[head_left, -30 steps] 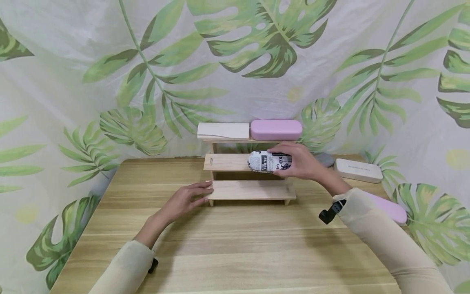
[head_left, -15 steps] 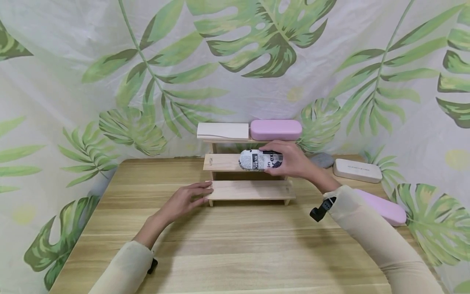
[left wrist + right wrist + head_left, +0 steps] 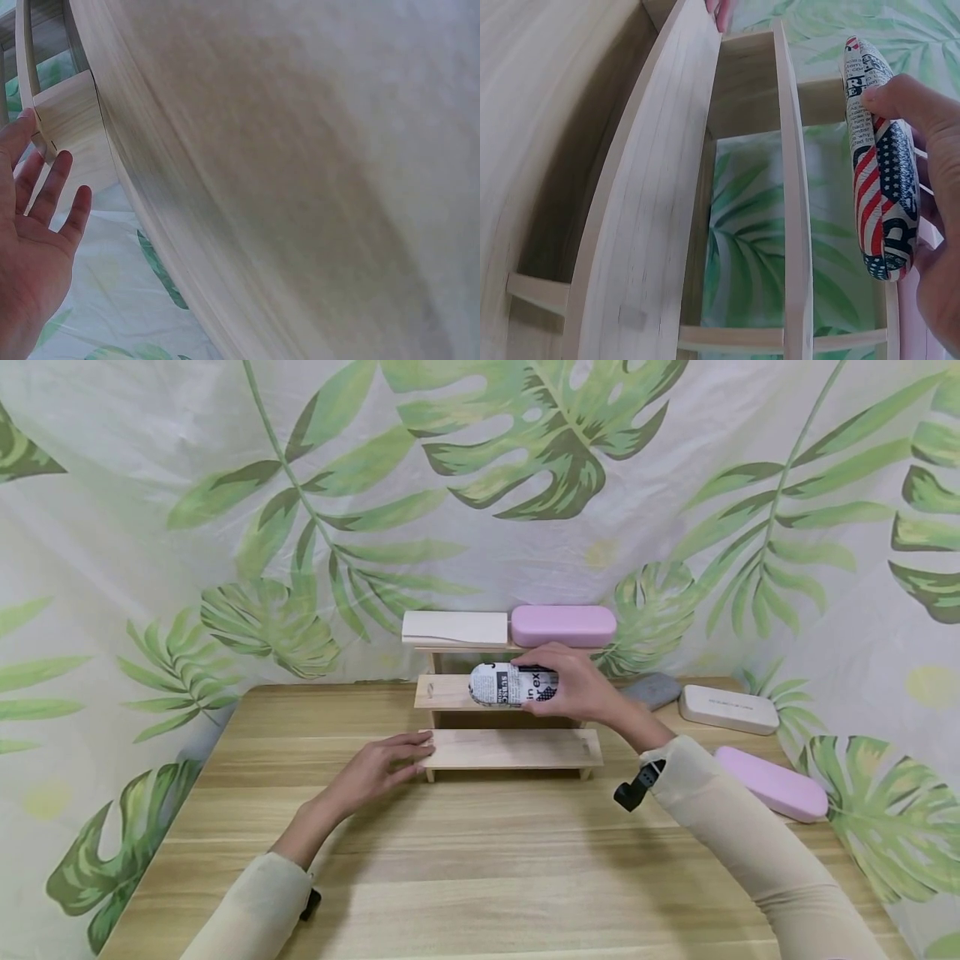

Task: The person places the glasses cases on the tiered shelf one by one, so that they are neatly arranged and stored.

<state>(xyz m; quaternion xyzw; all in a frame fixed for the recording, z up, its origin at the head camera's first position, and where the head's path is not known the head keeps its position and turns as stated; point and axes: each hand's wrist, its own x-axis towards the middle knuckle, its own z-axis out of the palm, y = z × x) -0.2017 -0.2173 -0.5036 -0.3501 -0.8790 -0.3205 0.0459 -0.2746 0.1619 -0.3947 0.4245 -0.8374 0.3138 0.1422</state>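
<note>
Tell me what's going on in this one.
A person's right hand grips an oblong newsprint-patterned case above the middle shelf of a pale three-tier wooden rack. The left hand touches the left end of the bottom shelf. A flat white case and a rounded pink case sit on the top shelf. To the right, a grey oblong case, an off-white rectangular case and a second pink case lie on the wooden table.

You wear cream sleeves (image 3: pixel 757 839); one black device (image 3: pixel 633 788) sits at the right cuff (image 3: pixel 673 762), one black piece (image 3: pixel 310 905) at the left cuff (image 3: pixel 287 878).
</note>
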